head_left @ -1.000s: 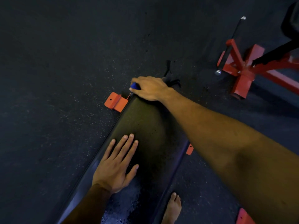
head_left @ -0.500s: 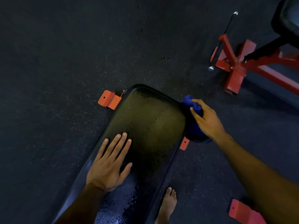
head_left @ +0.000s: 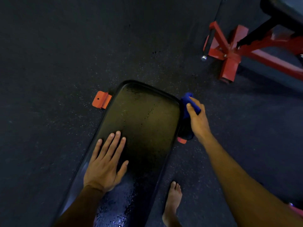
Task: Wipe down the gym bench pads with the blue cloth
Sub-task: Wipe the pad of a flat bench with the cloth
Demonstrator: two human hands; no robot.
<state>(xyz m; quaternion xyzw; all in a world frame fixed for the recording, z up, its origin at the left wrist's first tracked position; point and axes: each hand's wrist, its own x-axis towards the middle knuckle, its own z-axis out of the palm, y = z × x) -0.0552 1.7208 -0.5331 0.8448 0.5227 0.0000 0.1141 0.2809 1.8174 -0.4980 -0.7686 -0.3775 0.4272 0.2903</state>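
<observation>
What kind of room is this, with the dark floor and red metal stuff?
Most likely a gym. There is a long padded bench pad, a red steel equipment frame with a bar leaning on it, and dark speckled rubber flooring.

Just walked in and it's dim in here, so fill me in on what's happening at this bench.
A person is wiping a black bench pad. The right hand grips a bunched blue cloth against the pad's right side edge, near its far corner. The left hand presses flat on top of the pad. The near part of the pad looks wet. A bare foot stands beside the bench.
</observation>
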